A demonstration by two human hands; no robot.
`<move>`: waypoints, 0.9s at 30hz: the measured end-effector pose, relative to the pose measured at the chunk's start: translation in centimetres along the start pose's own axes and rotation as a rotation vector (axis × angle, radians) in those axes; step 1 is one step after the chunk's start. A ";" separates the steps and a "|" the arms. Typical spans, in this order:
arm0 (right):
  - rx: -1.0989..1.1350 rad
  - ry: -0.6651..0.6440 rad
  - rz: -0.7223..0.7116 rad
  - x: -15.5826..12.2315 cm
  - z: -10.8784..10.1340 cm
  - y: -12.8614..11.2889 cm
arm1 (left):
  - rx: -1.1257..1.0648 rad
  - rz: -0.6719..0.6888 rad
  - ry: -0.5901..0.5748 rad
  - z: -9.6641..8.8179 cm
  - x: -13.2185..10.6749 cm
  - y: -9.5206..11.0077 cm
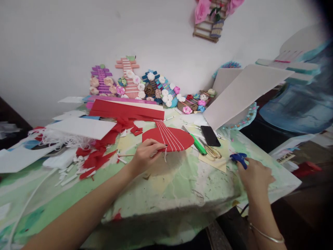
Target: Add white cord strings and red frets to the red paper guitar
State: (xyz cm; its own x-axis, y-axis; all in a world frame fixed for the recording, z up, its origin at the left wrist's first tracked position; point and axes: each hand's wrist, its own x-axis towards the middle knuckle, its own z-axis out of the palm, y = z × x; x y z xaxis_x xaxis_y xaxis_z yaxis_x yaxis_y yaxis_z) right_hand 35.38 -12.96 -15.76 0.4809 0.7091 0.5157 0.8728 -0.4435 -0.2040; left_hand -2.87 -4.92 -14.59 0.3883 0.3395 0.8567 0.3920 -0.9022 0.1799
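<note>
While your left hand [147, 152] pinches the near edge of the red foam piece [168, 139], its white strips [169, 135] fan toward you. Your right hand [253, 177] grips the blue tool [239, 158], pointing away left.

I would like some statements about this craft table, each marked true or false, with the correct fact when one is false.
1. The left hand touches the red heart-shaped piece. True.
2. The right hand holds green scissors. False: it is at a blue tool.
3. White strips cross the red piece. True.
4. The black phone lies on the floor. False: it lies on the table.
5. A green-handled tool lies beside the phone. True.
</note>
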 end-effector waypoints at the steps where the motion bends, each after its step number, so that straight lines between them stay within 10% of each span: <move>1: 0.120 0.069 -0.023 -1.1 -0.6 -1.9 | -0.003 -0.001 -0.002 0.1 0.0 0.0; 3: 0.488 0.055 -0.139 -3.8 -1.8 -6.4 | -0.007 0.001 -0.005 0.1 -0.1 0.0; 10: 1.436 -0.681 -0.074 -10.2 -2.1 -19.2 | 0.013 -0.020 -0.030 0.0 -0.4 0.2; 27: 1.734 -0.680 0.135 -10.0 -2.3 -19.6 | 0.037 0.004 -0.051 0.2 -1.1 -0.4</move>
State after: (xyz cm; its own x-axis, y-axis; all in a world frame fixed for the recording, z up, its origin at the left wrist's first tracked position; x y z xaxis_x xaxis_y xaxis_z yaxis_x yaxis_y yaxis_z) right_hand 13.24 -12.56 -15.01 0.1108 0.9843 0.1373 -0.2769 0.1632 -0.9469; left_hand -3.23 -4.90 -15.72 0.4314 0.3501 0.8315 0.4207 -0.8934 0.1579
